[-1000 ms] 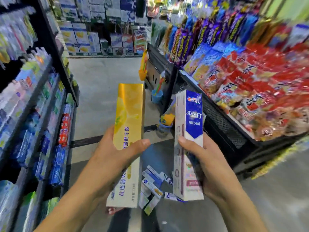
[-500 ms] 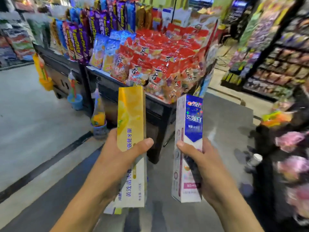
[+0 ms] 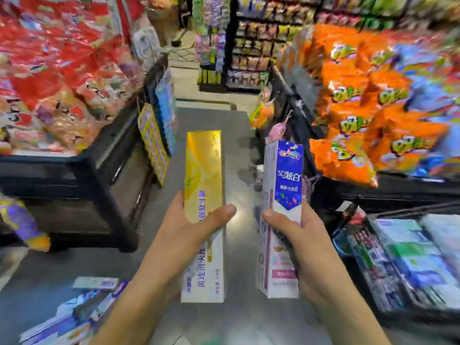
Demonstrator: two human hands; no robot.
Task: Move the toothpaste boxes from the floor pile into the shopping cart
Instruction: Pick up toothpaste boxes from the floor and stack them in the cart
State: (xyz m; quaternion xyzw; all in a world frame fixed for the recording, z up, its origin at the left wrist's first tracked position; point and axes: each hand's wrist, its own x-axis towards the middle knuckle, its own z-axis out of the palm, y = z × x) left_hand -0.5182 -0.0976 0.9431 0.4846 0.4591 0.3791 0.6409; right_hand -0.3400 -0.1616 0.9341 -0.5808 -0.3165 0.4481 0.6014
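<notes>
My left hand [image 3: 184, 230] grips a tall yellow-and-white toothpaste box [image 3: 203, 170], held upright in front of me. My right hand [image 3: 296, 235] grips a white-and-blue toothpaste box [image 3: 286, 175], also upright, a short gap to the right of the yellow one. The floor pile of toothpaste boxes [image 3: 74, 312] lies blurred at the bottom left. At the right edge a dark-framed bin [image 3: 353, 247] holds stacked boxed goods; I cannot tell whether it is the shopping cart.
A black display stand [image 3: 104, 175] heaped with red snack bags is on the left. Another stand with orange snack bags [image 3: 373, 115] is on the right. A grey floor aisle [image 3: 211, 113] runs between them toward shelving at the back.
The view has swung to the right: the red snack stand slid to the left, the orange snack stand and right-hand bin came into sight. Both hands keep the same grip on their boxes.
</notes>
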